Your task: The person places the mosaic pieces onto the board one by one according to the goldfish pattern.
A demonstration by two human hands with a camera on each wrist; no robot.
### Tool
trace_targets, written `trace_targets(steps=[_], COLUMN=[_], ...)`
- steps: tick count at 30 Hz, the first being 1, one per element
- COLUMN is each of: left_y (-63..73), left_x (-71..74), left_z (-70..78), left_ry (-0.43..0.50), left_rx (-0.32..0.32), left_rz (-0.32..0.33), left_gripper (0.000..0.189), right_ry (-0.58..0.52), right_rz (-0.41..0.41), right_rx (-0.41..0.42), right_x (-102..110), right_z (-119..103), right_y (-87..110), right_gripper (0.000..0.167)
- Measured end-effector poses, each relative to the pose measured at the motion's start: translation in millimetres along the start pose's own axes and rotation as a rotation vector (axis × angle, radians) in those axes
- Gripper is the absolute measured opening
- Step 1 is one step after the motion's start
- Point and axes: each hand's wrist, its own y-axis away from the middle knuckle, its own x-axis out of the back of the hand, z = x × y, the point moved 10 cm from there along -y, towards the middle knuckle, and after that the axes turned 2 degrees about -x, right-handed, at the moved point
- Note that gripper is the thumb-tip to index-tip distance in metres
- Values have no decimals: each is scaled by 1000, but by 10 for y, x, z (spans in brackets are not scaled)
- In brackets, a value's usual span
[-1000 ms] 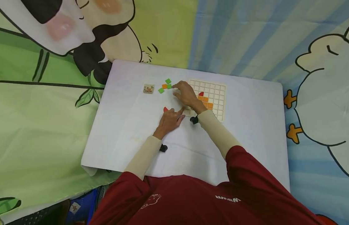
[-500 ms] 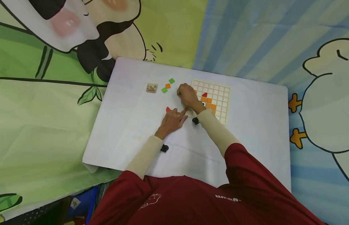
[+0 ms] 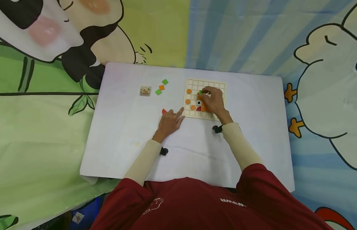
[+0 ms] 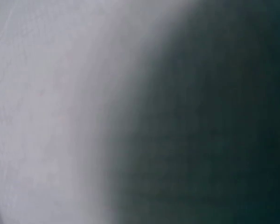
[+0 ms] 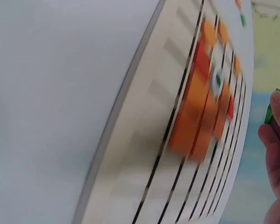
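My right hand pinches a green square tile between thumb and fingertips over the gridded board. In the right wrist view that green tile shows edge-on between thumb and fingers, above the board. On the board lie orange square tiles, round orange pieces, a black-and-white eye piece and red pieces. My left hand rests on the table, its extended index finger at the board's lower left corner. Dark blur fills most of the left wrist view.
A red piece lies just beyond the left hand. Farther back are green tiles, an orange tile and a small patterned square card. All sit on the white-covered table, with printed cloth behind.
My right hand has picked up a green tile from the loose group and carried it right, over the board. The left hand has stayed at the board's corner.
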Motion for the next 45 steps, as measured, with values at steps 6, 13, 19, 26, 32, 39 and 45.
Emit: trace_targets(steps=[6, 13, 19, 26, 32, 39, 45], left_y=[22, 3, 8, 20, 15, -21, 4], left_x=[45, 36, 73, 49, -16, -5, 1], left_z=[-51, -9, -76, -77, -34, -8, -46], left_ry=[2, 20, 8, 15, -23, -43, -13], left_rx=[10, 8, 25, 28, 14, -12, -2], left_rz=[20, 20, 6, -3, -22, 5, 13], left_gripper=[46, 45, 45, 46, 43, 44, 44], right_ry=[22, 28, 6, 43, 155, 264, 464], right_rz=[91, 93, 13, -278, -465, -454, -559], right_rx=[-12, -35, -24, 100, 184, 240, 401], right_x=[372, 423, 129, -742, -1356, -1529, -1817], right_z=[276, 382, 125, -476, -749, -988, -1112], right_y=[160, 199, 47, -293, -439, -670, -740], right_gripper=[18, 20, 26, 23, 24, 38, 36])
